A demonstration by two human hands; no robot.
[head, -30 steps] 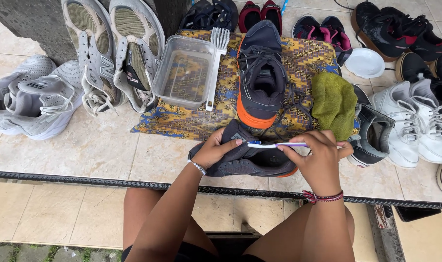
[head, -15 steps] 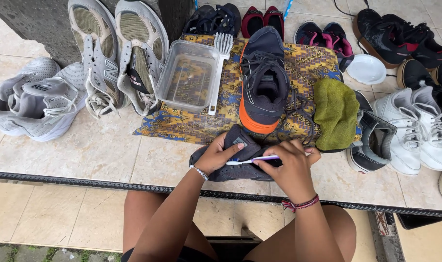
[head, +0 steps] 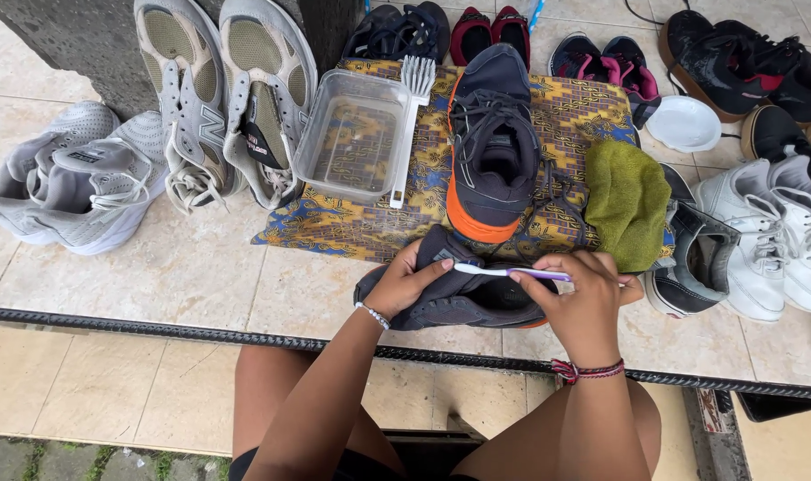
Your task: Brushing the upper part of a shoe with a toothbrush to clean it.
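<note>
From the head view we look down on a tiled ledge (head: 200,285) crowded with footwear. Our left hand (head: 410,287) wraps its fingers over the toe end of a dark shoe (head: 459,298) lying on its side at the near edge of the ledge, thumb and fingers curled shut around it. Our right hand (head: 584,303) is closed on the handle of a toothbrush (head: 508,271), pinched between thumb and fingers, with the white head laid against the shoe's upper, close to the left fingertips. Just beyond, the matching shoe (head: 493,147), dark with an orange heel, stands on a patterned cloth (head: 370,223). On the same cloth sit a clear tub (head: 354,134) and a white brush (head: 409,125) leaning along the tub's right rim. A green rag (head: 626,200) lies at the cloth's right edge, touching it. To the left rest grey sneakers (head: 76,183), with another pair turned soles up (head: 223,98) beside the tub. White sneakers (head: 775,236) lie far right, near a white bowl (head: 684,123).
</note>
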